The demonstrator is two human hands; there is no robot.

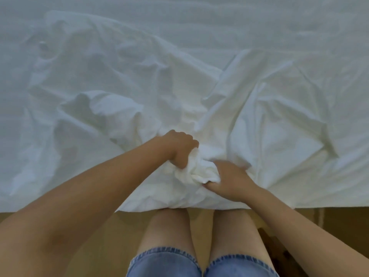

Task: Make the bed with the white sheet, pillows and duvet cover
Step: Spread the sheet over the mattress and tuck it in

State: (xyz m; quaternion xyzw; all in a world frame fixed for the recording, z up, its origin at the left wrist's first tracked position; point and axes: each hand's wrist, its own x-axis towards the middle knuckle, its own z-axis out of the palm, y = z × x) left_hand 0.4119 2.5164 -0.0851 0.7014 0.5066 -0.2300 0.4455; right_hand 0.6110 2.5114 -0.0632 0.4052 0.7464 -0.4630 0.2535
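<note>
A crumpled white duvet cover lies over the bed, its folds gathered toward the near edge in the middle. Under it a flat white sheet covers the far part of the bed. My left hand grips a bunched wad of the cover's fabric from above, fingers curled into it. My right hand holds the same wad from the right side, thumb tucked under the cloth. The two hands are close together, just inside the bed's near edge. No pillows are in view.
The bed's near edge runs across the lower frame. Below it is tan wooden floor. My bare knees and denim shorts stand against the bed. A dark object lies on the floor at my right.
</note>
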